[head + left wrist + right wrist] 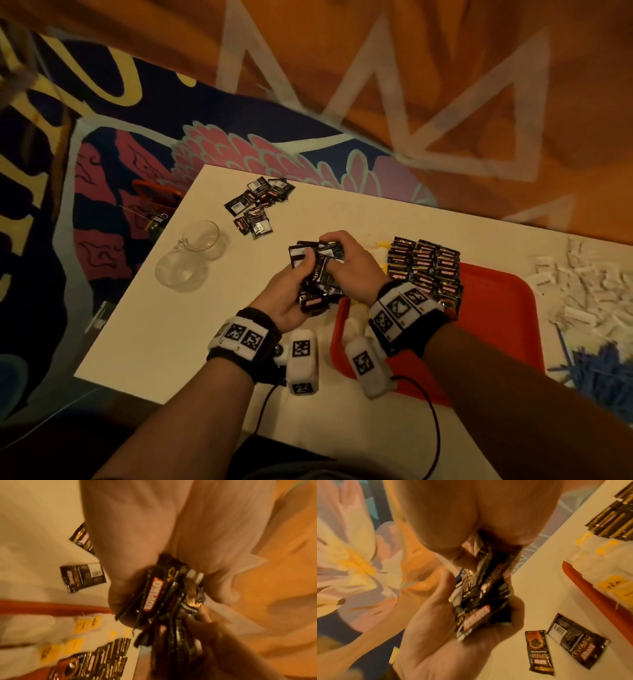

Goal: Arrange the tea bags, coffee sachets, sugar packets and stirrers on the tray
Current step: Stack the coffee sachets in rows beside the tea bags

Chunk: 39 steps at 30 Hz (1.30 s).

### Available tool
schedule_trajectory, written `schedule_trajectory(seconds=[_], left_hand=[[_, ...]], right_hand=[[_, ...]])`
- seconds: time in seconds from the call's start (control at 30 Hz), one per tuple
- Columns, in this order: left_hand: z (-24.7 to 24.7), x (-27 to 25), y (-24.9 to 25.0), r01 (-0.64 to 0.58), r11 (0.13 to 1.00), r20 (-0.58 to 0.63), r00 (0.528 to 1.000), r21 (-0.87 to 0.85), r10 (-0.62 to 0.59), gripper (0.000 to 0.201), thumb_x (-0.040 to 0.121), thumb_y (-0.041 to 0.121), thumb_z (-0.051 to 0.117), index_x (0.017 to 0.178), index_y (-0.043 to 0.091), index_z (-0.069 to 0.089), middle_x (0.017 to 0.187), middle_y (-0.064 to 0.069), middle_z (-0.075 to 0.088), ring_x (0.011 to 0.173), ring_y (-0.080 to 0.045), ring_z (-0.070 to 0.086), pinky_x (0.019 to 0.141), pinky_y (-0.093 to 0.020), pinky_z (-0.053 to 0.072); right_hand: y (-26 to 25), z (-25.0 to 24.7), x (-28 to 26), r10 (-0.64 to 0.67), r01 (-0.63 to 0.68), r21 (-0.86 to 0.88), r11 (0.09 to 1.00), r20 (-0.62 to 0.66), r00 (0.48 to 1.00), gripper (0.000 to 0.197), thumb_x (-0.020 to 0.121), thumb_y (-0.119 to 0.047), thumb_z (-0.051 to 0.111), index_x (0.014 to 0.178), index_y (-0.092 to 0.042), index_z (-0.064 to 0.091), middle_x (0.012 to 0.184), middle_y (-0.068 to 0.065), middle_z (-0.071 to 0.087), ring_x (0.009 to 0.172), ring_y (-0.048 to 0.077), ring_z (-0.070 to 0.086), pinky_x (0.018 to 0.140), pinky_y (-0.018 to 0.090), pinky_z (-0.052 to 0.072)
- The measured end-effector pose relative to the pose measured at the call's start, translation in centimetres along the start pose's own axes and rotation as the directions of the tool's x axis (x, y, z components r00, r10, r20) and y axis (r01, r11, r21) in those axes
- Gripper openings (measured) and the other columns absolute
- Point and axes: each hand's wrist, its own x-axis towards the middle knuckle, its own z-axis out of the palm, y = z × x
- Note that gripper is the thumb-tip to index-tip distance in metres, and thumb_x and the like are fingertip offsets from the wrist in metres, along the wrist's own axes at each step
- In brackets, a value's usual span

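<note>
Both hands meet over the white desk (164, 308), just left of the red tray (496, 308). Left hand (287, 298) cups a bundle of black coffee sachets (317, 274) from below; right hand (352, 263) clamps its top. More sachets sit in rows on the tray's far edge (428, 267); a loose pile lies farther back (258, 205).

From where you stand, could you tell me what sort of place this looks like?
Probably a home room, not a café: a low white table stands on a colourful patterned rug, beside orange draped fabric. A red tray holds the coffee sachets.
</note>
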Motion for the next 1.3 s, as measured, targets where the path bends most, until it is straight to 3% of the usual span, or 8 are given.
schedule_trajectory(seconds=[0.2,0.37,0.47,0.63,0.77,1.0,1.13,1.3], left_hand=[[3.2,-2.5,-1.9,-0.052,0.997,0.008,0.999,-0.055,0.053,0.036,0.086,0.008,0.061,0.121,0.007,0.061,0.093,-0.017,0.072,0.08,-0.029,0.073,0.064,-0.04,0.061],[5.6,-4.6,-3.0,-0.068,0.997,0.015,0.998,-0.04,0.069,0.017,0.097,0.001,0.047,0.102,0.005,0.063,0.074,-0.013,0.072,0.062,-0.023,0.072,0.051,-0.032,0.058],[7.8,-5.9,-4.2,-0.029,1.0,0.061,0.998,0.0,0.029,0.021,0.083,0.001,0.052,0.096,0.001,0.068,0.078,-0.017,0.071,0.068,-0.025,0.073,0.056,-0.032,0.059],[9.9,-7.5,-6.2,0.006,0.989,0.234,0.972,-0.148,0.029,0.04,0.05,-0.002,0.07,0.091,0.001,0.07,0.092,-0.018,0.068,0.084,-0.032,0.07,0.073,-0.04,0.06],[11.1,-7.9,-8.2,0.004,0.969,0.293,0.953,-0.249,0.071,0.071,0.029,-0.001,0.084,0.097,-0.001,0.064,0.09,-0.02,0.068,0.079,-0.034,0.072,0.065,-0.042,0.061],[15.5,-8.6,-11.2,-0.043,0.976,0.183,0.98,-0.214,0.083,0.028,0.065,0.007,0.054,0.091,0.003,0.063,0.079,-0.014,0.068,0.069,-0.025,0.07,0.064,-0.029,0.059],[15.7,-8.3,-12.5,-0.027,0.974,0.251,0.964,-0.225,0.084,0.061,0.039,0.0,0.081,0.099,0.0,0.069,0.101,-0.015,0.065,0.093,-0.028,0.065,0.088,-0.037,0.051],[16.9,-8.6,-14.0,-0.082,0.944,0.282,0.943,-0.318,0.177,0.03,0.068,0.007,0.061,0.092,0.005,0.078,0.099,-0.015,0.072,0.09,-0.029,0.073,0.078,-0.039,0.06]], right_hand=[[-0.2,-1.2,-3.8,-0.131,0.143,-0.195,0.97,0.075,0.989,0.048,0.094,-0.008,0.049,0.14,-0.018,0.039,0.138,0.007,0.044,0.127,0.023,0.042,0.107,0.035,0.036],[-0.8,-5.2,-7.4,-0.279,0.348,-0.502,0.792,0.209,0.937,0.073,0.077,-0.042,0.074,0.141,-0.038,0.038,0.157,-0.006,0.013,0.141,0.023,0.016,0.115,0.048,0.023],[-0.8,-7.1,-9.0,-0.281,0.499,-0.604,0.622,0.422,0.862,0.099,0.064,-0.055,0.082,0.145,-0.046,0.025,0.162,-0.008,-0.003,0.149,0.025,0.003,0.117,0.049,0.015],[0.1,-9.3,-11.2,-0.369,0.547,-0.639,0.54,0.404,0.837,0.091,0.058,-0.06,0.083,0.136,-0.034,0.042,0.15,-0.002,0.03,0.138,0.025,0.029,0.109,0.049,0.035],[1.1,-11.1,-12.8,-0.465,0.583,-0.619,0.526,0.365,0.807,0.088,0.057,-0.07,0.078,0.13,-0.029,0.048,0.137,-0.007,0.046,0.129,0.016,0.041,0.103,0.047,0.039],[2.3,-13.5,-15.8,-0.404,0.535,-0.69,0.488,0.365,0.839,0.095,0.065,-0.07,0.072,0.141,-0.022,0.04,0.163,-0.007,0.005,0.15,0.014,0.002,0.118,0.048,0.017],[2.9,-14.9,-16.9,-0.354,0.531,-0.709,0.465,0.401,0.845,0.107,0.063,-0.068,0.075,0.149,-0.031,0.024,0.156,-0.008,0.024,0.146,0.017,0.017,0.115,0.047,0.024],[3.5,-16.1,-17.5,-0.41,0.514,-0.739,0.436,0.346,0.844,0.098,0.065,-0.075,0.068,0.148,-0.039,0.03,0.151,-0.008,0.035,0.143,0.016,0.025,0.113,0.046,0.027]])
